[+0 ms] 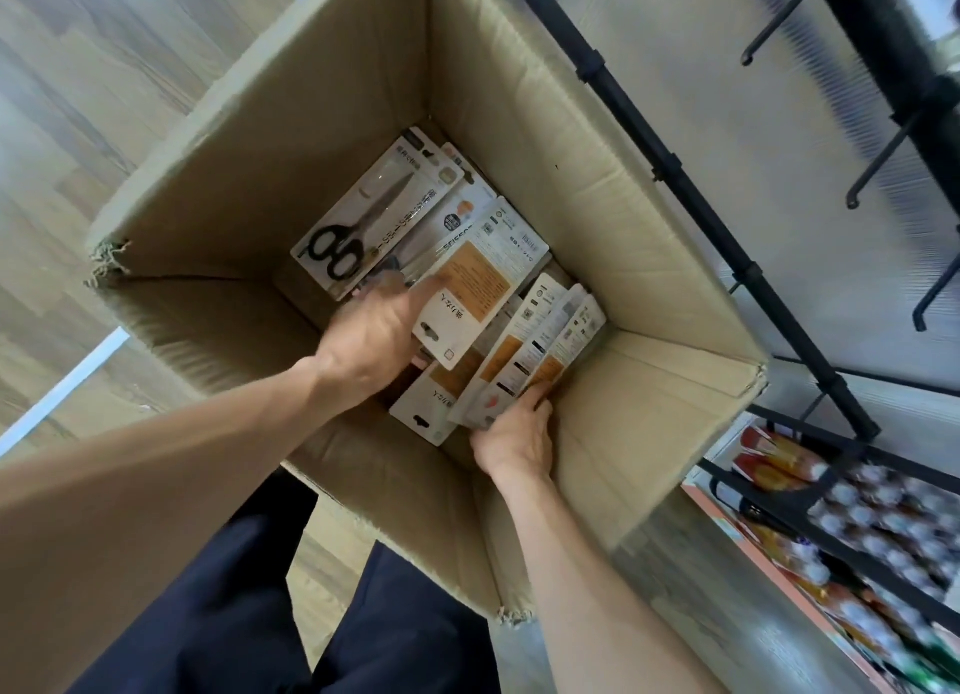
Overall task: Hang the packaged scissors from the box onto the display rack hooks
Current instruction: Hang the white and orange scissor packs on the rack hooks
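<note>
Both my hands are down inside the cardboard box (519,137). My left hand (371,337) is curled around the edge of one scissors pack (480,278) that lies back side up, thumb on the card and fingers tucked under it. My right hand (517,436) is gripping a little bunch of packs (540,350) standing on edge against the right wall of the box, fingers wrapped over their lower ends. More packs are loose on the bottom, including one face up (363,220) with black-handled scissors showing through the plastic, over by the far left corner.

The box is a big open brown one with worn, frayed corners, sitting on a pale wood-look floor (78,122). My dark trousers (249,605) are just below the near flap. Right beside the box on the right is the black display rack (670,168) with a pale backing panel, and a few bare black hooks (883,158) stick out of it higher up. Lower right, a shelf (841,532) holds rows of blurry packaged goods, orange and red stuff, too smeared to read.
</note>
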